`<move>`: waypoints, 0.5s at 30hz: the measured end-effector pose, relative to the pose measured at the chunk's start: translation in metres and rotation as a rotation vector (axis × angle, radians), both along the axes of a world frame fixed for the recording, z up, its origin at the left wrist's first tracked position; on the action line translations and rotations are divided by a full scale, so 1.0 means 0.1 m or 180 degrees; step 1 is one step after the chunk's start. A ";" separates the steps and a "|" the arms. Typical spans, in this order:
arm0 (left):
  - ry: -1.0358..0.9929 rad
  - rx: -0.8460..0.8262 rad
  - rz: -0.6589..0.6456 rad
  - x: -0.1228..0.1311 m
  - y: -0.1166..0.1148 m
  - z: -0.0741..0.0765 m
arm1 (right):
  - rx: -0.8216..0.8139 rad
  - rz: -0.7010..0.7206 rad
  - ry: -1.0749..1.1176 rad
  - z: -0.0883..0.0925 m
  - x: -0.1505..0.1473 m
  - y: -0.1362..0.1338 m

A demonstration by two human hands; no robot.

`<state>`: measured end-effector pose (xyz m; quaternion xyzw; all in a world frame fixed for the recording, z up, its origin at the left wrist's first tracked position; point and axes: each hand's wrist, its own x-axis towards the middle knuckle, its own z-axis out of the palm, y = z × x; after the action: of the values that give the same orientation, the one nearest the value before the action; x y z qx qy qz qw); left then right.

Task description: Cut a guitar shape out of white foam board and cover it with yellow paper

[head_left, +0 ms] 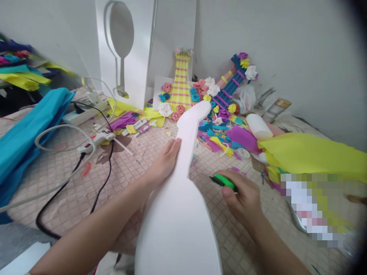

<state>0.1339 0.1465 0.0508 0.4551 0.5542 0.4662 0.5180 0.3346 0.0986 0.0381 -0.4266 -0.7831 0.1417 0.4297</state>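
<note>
A white foam cut-out shaped like a guitar (183, 198) lies in front of me, its neck pointing away. My left hand (165, 160) rests against the left side of the neck, fingers stretched along its edge. My right hand (243, 196) is closed round a green utility knife (225, 181), just right of the foam body, the knife's dark tip pointing toward the foam.
Two decorated paper guitars (182, 86) (229, 88) with paper flowers lean on the wall. A glue gun (99, 139), cables and a power strip (82, 114) lie left. Blue paper (25, 130) lies left, yellow paper (312, 154) right. A white foam board with a guitar-shaped hole (126, 49) stands behind.
</note>
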 end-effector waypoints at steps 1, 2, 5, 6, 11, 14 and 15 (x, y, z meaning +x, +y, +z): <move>0.0117 0.0027 0.0058 -0.01 0.01 0.01 | -0.0422 0.0011 0.0327 -0.02 0.00 0.01; 0.0219 0.0062 0.0137 -0.03 0.03 0.01 | -0.0934 0.0033 0.0683 -0.03 0.00 0.01; 0.0155 -0.0092 0.0375 -0.08 0.08 -0.01 | -0.2405 0.0252 0.1709 -0.02 -0.07 0.01; 0.0032 -0.0191 0.0395 -0.10 0.11 -0.03 | -0.2724 0.0307 0.1945 0.00 -0.10 0.00; -0.0669 0.0046 0.0020 -0.20 0.18 -0.09 | -0.3069 -0.0077 0.2136 0.06 -0.13 0.01; -0.0861 0.0230 -0.0418 -0.20 0.14 -0.02 | -0.2939 -0.0128 0.2115 0.01 -0.08 0.07; -0.0824 0.0239 -0.0580 -0.19 0.12 0.01 | -0.2901 -0.0115 0.2089 -0.01 -0.07 0.10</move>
<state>0.1147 0.1585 0.0522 0.4586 0.4214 0.4925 0.6079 0.3281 0.1083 0.0370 -0.5160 -0.4605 0.5837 0.4255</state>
